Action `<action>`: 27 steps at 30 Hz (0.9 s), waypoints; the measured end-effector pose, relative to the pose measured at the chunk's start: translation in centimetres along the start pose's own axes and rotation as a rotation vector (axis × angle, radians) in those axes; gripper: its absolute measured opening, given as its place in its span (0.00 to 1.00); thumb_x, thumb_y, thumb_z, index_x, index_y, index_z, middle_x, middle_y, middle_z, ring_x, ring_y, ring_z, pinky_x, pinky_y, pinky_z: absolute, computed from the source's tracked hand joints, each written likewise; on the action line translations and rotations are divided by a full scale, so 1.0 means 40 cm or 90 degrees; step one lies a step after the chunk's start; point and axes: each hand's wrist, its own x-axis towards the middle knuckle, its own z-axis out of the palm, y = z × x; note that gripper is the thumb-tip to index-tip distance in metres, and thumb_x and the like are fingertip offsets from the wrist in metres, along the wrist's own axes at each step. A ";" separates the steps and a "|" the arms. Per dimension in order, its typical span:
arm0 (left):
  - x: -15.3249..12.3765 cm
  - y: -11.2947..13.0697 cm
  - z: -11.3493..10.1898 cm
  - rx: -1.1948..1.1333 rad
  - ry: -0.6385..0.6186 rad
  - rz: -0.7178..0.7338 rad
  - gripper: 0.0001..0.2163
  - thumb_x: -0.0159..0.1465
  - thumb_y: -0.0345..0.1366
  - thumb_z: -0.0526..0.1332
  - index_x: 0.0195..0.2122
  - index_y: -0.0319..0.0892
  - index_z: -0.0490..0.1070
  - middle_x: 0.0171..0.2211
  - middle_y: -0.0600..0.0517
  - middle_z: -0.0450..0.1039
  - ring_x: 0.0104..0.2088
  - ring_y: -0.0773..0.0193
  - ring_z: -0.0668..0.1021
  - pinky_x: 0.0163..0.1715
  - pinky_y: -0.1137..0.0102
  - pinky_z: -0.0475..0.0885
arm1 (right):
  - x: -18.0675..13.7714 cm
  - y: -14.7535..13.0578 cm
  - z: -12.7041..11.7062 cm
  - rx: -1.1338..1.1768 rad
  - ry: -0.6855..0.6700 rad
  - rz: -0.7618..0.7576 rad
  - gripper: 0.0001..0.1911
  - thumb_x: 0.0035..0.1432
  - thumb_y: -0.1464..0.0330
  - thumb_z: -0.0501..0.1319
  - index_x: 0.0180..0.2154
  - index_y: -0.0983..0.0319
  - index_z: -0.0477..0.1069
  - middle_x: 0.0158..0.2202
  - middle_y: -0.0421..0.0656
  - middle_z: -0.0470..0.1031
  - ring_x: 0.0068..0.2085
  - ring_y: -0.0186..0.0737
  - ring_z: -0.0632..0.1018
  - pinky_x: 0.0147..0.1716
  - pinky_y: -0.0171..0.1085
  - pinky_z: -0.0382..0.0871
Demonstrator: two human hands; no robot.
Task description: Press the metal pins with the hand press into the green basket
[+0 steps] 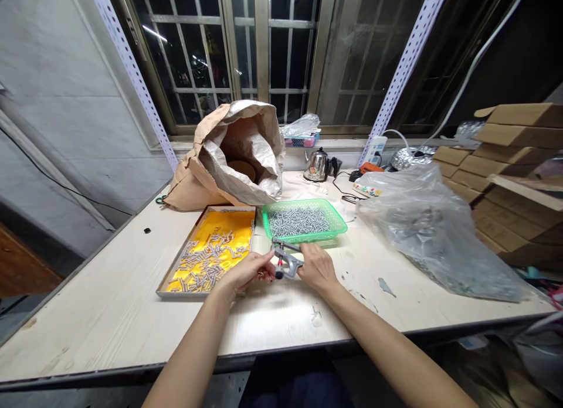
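My right hand (pixel 317 266) is wrapped round the grips of grey hand pliers (pixel 288 264), whose jaws point left and carry a red part and a black part. Close to the jaws, my left hand (pixel 253 268) has its thumb and fingers pinched together; whatever they hold is too small to make out. Left of that hand lies a shallow tray (pixel 176 295) with a yellow lining, and many small metallic pieces (pixel 202 266) are scattered in it. Just beyond the pliers stands a green plastic basket (pixel 336 227) filled with small grey metal pieces (pixel 299 220).
Behind the tray, a large open paper sack (pixel 206 173) leans on the table (pixel 109 291). A bulky clear plastic bag (pixel 431 232) covers the right side. Farther back are a metal kettle (pixel 315 165) and an orange-handled tool (pixel 372 167). Cardboard boxes (pixel 519 156) are stacked at right.
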 end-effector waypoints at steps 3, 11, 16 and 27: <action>0.005 -0.007 0.005 0.093 0.029 0.024 0.21 0.47 0.52 0.66 0.21 0.35 0.72 0.16 0.55 0.65 0.18 0.74 0.60 0.20 0.74 0.52 | 0.007 0.001 -0.008 0.009 0.076 -0.002 0.13 0.52 0.61 0.58 0.36 0.63 0.67 0.35 0.48 0.71 0.39 0.46 0.68 0.39 0.40 0.59; 0.021 -0.025 0.020 0.113 0.182 0.064 0.13 0.43 0.42 0.68 0.17 0.37 0.70 0.14 0.57 0.62 0.17 0.74 0.59 0.20 0.74 0.52 | 0.011 -0.002 0.003 0.048 0.168 0.010 0.22 0.47 0.65 0.60 0.44 0.69 0.67 0.54 0.58 0.62 0.57 0.56 0.59 0.58 0.55 0.46; 0.049 0.000 -0.001 0.050 0.306 0.184 0.13 0.45 0.43 0.67 0.20 0.37 0.72 0.18 0.53 0.69 0.22 0.69 0.66 0.25 0.73 0.60 | 0.018 0.018 0.008 0.056 0.142 0.046 0.25 0.43 0.66 0.60 0.45 0.70 0.67 0.55 0.58 0.63 0.58 0.57 0.60 0.60 0.57 0.41; 0.049 0.165 -0.161 0.332 0.405 0.225 0.12 0.54 0.40 0.59 0.30 0.36 0.74 0.26 0.50 0.74 0.26 0.65 0.71 0.24 0.73 0.61 | 0.015 0.036 0.017 0.059 0.133 0.028 0.24 0.42 0.68 0.60 0.44 0.70 0.68 0.54 0.58 0.63 0.57 0.57 0.60 0.60 0.56 0.44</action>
